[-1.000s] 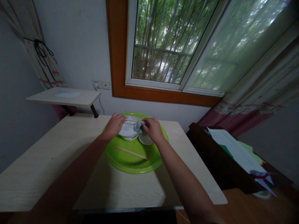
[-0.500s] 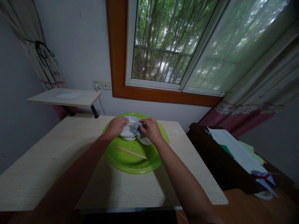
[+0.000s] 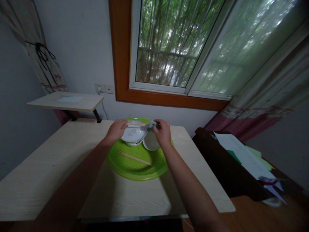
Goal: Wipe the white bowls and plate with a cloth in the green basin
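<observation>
My left hand (image 3: 117, 129) is closed on one end of a chopstick (image 3: 136, 124), held level above a white bowl. My right hand (image 3: 163, 131) grips a grey-blue cloth (image 3: 151, 124), which is wrapped around the chopstick's other end. Below them, the white bowl (image 3: 134, 133) rests in a round green basin (image 3: 135, 169). A second white dish (image 3: 151, 141) lies beside it on the right, partly covered by my right hand. Nearer to me, a pair of chopsticks (image 3: 135, 158) lies slanted on the basin's bottom.
The basin stands on a pale wooden table (image 3: 60, 180). A small raised shelf (image 3: 84, 102) is at its back left. On the right, a dark piece of furniture (image 3: 217, 161) carries papers (image 3: 241, 151). A window (image 3: 178, 48) is behind.
My right hand has moved to the right with the cloth, sliding along the chopstick toward its end. My left hand has shifted slightly left. More of the bowl and dish shows.
</observation>
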Motion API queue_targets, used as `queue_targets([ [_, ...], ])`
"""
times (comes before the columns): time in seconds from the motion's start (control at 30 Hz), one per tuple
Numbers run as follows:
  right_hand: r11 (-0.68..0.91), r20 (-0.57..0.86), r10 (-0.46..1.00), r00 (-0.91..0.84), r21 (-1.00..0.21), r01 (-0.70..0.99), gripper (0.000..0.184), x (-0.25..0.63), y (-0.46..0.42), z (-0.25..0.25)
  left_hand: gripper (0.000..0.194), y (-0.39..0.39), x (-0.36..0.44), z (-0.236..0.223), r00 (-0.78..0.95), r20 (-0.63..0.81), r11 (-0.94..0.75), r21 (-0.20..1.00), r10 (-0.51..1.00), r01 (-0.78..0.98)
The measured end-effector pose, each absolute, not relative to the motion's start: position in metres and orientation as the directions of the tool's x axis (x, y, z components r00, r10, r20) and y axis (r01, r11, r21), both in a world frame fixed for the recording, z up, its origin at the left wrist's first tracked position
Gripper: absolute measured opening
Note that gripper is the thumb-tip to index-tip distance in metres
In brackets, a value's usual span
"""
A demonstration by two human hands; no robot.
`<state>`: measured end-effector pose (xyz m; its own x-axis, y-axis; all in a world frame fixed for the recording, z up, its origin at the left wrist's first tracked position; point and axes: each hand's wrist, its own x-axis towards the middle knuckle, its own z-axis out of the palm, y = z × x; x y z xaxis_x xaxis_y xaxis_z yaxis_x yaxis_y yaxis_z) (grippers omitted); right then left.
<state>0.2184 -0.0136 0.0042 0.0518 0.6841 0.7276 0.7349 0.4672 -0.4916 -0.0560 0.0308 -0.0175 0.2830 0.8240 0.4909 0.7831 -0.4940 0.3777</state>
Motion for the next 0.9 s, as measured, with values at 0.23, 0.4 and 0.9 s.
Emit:
queue_targets([
  [0.23,0.667,0.622,0.680,-0.389,-0.304,0.681,0.022,0.201,-0.017,0.004,0.025,0.021,-0.047,-0.013,0.455,0.457,-0.620,0.327,0.765,0.713],
  [0.4,0.684,0.525,0.694,-0.493,-0.265,0.679,0.025,0.191,-0.020,0.000,0.025,0.016,-0.045,-0.012,0.531,0.450,-0.692,0.378,0.718,0.615],
  [0.9,0.549,0.506,0.801,-0.320,-0.409,0.729,0.024,0.203,-0.019,0.001,0.025,0.020,-0.048,-0.011,0.422,0.474,-0.629,0.484,0.773,0.609],
])
